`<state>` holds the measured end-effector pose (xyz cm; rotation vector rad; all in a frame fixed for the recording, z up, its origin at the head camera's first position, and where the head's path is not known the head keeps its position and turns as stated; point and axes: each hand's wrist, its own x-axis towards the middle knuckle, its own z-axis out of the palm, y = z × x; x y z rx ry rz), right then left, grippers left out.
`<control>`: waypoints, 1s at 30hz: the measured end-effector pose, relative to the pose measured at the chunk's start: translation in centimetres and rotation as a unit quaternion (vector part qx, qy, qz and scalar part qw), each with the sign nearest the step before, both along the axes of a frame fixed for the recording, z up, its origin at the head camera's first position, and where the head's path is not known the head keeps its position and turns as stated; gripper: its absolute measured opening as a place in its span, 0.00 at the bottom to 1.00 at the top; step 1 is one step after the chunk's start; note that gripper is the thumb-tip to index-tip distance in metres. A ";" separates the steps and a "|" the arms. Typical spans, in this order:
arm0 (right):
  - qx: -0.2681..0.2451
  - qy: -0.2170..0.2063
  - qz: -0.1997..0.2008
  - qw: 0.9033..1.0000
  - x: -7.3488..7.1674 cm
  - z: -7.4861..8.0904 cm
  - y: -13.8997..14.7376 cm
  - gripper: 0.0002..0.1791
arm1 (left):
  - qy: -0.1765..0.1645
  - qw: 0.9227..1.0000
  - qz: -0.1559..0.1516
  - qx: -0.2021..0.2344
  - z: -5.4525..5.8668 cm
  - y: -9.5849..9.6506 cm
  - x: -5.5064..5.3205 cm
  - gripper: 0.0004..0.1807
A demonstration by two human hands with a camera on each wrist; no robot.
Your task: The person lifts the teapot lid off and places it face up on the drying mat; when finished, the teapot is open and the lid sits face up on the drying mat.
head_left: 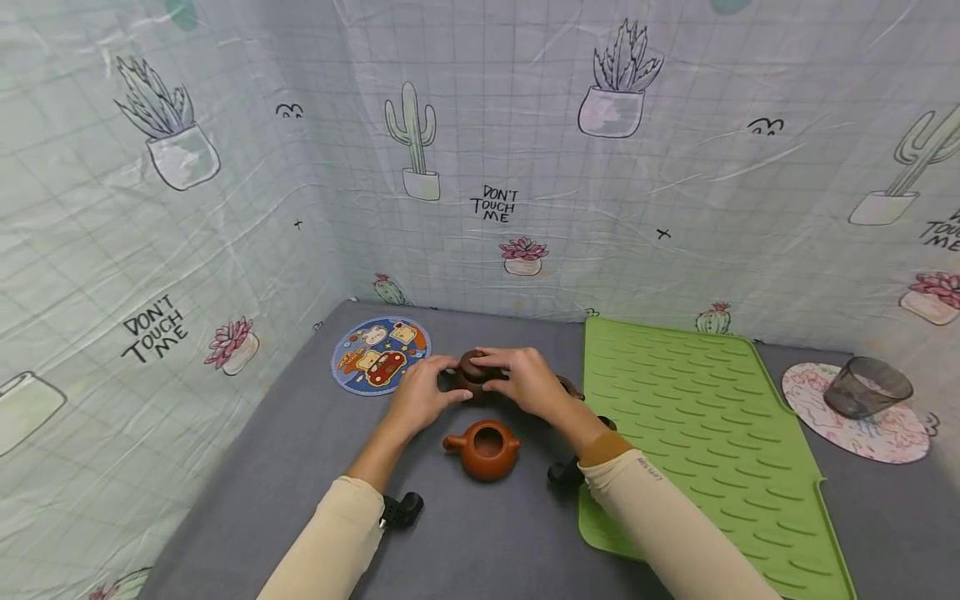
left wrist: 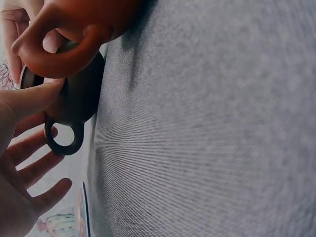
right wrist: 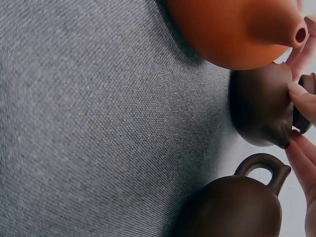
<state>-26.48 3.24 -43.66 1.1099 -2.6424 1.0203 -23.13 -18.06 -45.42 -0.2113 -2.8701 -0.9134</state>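
A small dark brown teapot [head_left: 471, 386] stands at the far middle of the table, its loop handle to the left and its spout to the right. My left hand [head_left: 422, 393] grips it at the handle side, with the thumb against the body and the other fingers behind. The right hand [head_left: 528, 382] pinches its dark lid [right wrist: 302, 116] between thumb and fingers, close over the teapot's mouth. Nearer to me sits an orange-brown clay teapot [head_left: 489, 451], its round mouth uncovered. Another dark teapot [right wrist: 232, 210] stands to the right, mostly hidden under my right wrist in the head view.
On the right lies a green ridged mat [head_left: 697, 433]. Beyond it, a smoky glass cup [head_left: 867, 388] stands on a pink patterned round mat [head_left: 810, 385]. A blue cartoon coaster [head_left: 352, 379] lies at the back left. Printed cloth [head_left: 450, 242] hangs behind the grey table [head_left: 480, 542].
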 end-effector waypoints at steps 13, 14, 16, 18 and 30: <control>-0.069 0.000 -0.011 0.998 0.1 0.9 0.1 0.23 | 0.015 0.998 -0.041 0.042 -0.1 -0.4 0.3 0.23; -0.073 -0.002 -0.010 0.997 0.2 1.0 0.0 0.23 | 0.017 0.998 -0.044 0.044 -0.1 -0.4 0.3 0.22; -0.078 -0.004 -0.012 0.997 0.3 1.2 0.0 0.23 | 0.017 0.998 -0.044 0.045 -0.3 -0.5 0.2 0.19; -0.078 -0.008 -0.015 0.997 0.4 1.5 0.0 0.23 | 0.016 0.998 -0.044 0.047 -0.4 -0.5 0.1 0.17; -0.102 -0.031 -0.034 0.994 1.2 3.1 0.6 0.24 | 0.003 0.999 -0.027 0.044 -0.1 0.1 0.0 0.17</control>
